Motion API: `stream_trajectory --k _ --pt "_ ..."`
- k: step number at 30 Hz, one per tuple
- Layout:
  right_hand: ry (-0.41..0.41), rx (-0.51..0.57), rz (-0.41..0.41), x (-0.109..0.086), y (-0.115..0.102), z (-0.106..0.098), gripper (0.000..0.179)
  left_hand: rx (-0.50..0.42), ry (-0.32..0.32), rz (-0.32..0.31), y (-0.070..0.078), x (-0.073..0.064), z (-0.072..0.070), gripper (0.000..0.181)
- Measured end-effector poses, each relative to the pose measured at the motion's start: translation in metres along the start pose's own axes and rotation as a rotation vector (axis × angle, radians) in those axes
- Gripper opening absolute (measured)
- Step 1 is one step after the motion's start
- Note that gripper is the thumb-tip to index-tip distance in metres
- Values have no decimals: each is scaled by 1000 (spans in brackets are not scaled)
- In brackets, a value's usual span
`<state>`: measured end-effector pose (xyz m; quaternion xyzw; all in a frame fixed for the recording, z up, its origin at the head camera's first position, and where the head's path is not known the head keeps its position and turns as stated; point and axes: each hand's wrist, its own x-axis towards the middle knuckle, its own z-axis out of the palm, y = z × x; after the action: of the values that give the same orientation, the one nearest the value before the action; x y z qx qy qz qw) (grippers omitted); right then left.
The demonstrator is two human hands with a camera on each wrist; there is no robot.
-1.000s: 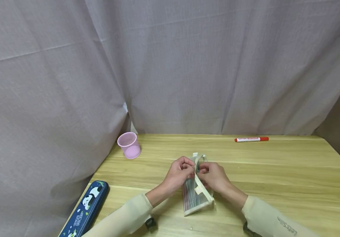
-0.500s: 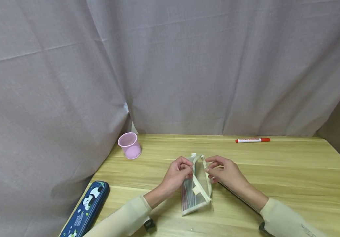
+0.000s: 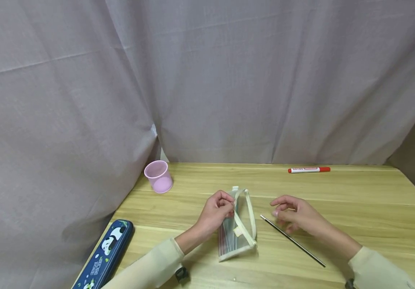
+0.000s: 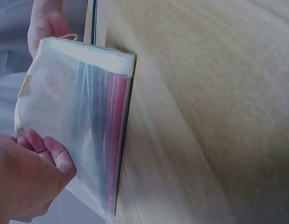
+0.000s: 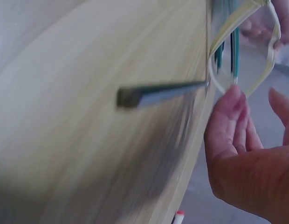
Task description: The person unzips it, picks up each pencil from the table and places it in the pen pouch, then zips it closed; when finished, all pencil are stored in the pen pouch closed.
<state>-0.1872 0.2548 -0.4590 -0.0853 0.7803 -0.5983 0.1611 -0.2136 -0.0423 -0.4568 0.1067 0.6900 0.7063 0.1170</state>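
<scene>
A see-through mesh pencil pouch (image 3: 230, 241) with cream zipper edging stands on the table, its mouth gaping. My left hand (image 3: 216, 211) pinches the cream edge of that mouth. Pink and teal sticks show through the mesh in the left wrist view, low along the pouch's side. My right hand (image 3: 295, 214) hovers right of the pouch, its fingers loosely bent and nothing in them. A slim dark pencil (image 3: 293, 241) with a pale tip lies slantwise on the table, just below and left of the right hand.
A pink cup (image 3: 160, 182) stands at the back left of the wooden table (image 3: 373, 212). A red and white marker (image 3: 308, 169) lies near the back edge. At the front left is a navy panda pencil case (image 3: 104, 253). Grey curtain (image 3: 214, 80) hangs behind.
My right hand has come out of the pouch's mouth and moved to the right. The dark pencil now shows in full from beneath the right forearm. The left hand keeps its pinch.
</scene>
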Motion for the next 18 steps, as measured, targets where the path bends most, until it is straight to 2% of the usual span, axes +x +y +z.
stream_trajectory --k 3,10,14,18 --pt "-61 -27 39 -4 5 -11 52 -1 -1 -2 0 1 1 20" --pt "-176 -58 57 -7 20 -23 54 13 -10 -3 -3 1 4 21" --pt "-232 -32 27 -8 27 -24 54 11 -7 -9 -3 1 4 21" --pt "-242 -58 -40 -7 27 -21 54 9 -6 -10 -4 2 3 22"
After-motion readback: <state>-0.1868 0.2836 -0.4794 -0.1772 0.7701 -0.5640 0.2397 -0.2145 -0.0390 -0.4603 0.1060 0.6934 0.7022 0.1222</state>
